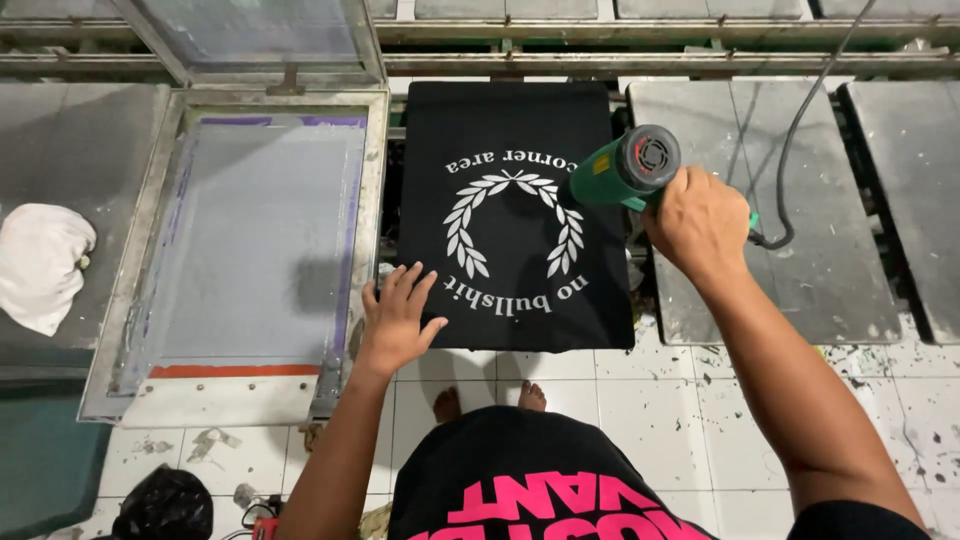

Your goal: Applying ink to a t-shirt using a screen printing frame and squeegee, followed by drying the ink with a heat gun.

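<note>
Gripping heat gun [625,167], black shirt [515,215] below

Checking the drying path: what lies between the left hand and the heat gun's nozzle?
In the head view, only black fabric with the white wreath print lies between left hand and heat gun.

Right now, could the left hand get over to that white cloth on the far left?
Probably not without stepping sideways: the left hand rests flat on the black fabric, and the framed printing screen lies between it and the white cloth.
</note>
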